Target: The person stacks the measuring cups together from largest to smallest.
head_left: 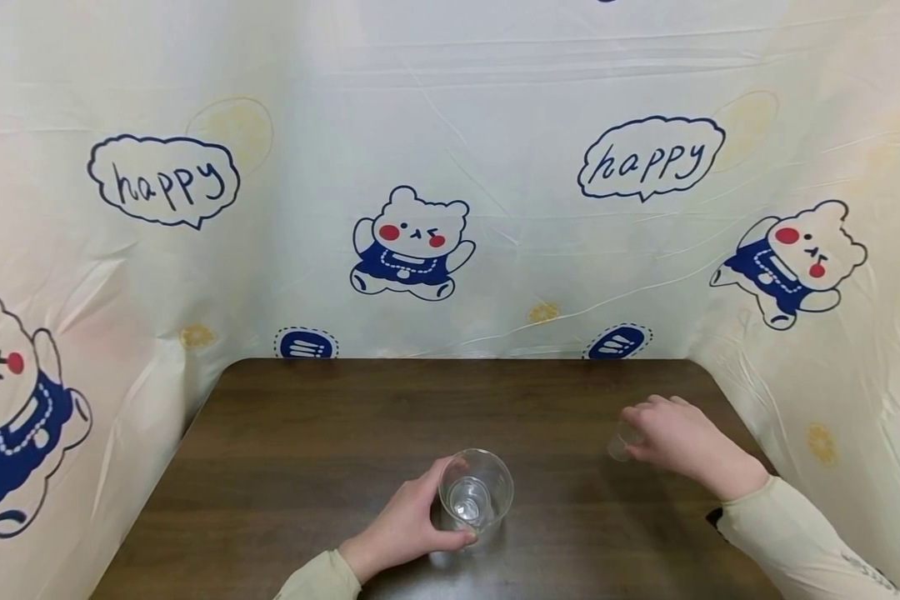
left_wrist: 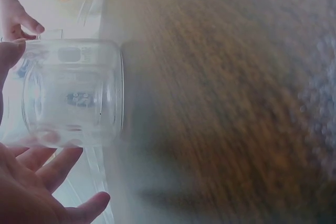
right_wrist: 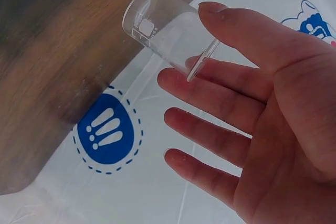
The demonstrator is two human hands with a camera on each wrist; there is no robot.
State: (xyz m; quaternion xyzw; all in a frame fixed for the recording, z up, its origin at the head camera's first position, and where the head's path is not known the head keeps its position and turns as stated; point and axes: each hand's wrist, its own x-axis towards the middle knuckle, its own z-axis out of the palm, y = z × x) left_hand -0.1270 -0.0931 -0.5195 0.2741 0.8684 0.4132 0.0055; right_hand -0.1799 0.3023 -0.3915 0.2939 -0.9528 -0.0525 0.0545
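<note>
A large clear glass beaker (head_left: 499, 493) stands upright near the middle of the table. My left hand (head_left: 407, 523) grips its side, thumb toward me and fingers around the far side. Inside it sits at least one smaller beaker (left_wrist: 81, 98), nested and seen through the wall. At the right of the table my right hand (head_left: 678, 442) pinches a small clear beaker (right_wrist: 163, 22) by its rim between thumb and index finger. The other fingers (right_wrist: 210, 135) of that hand are spread. White printed markings show on the small beaker's side.
Both beakers are over a dark brown wooden table (head_left: 330, 417) with rounded far corners. A pale printed curtain (head_left: 525, 275) with bears and "happy" bubbles surrounds it at the back and sides.
</note>
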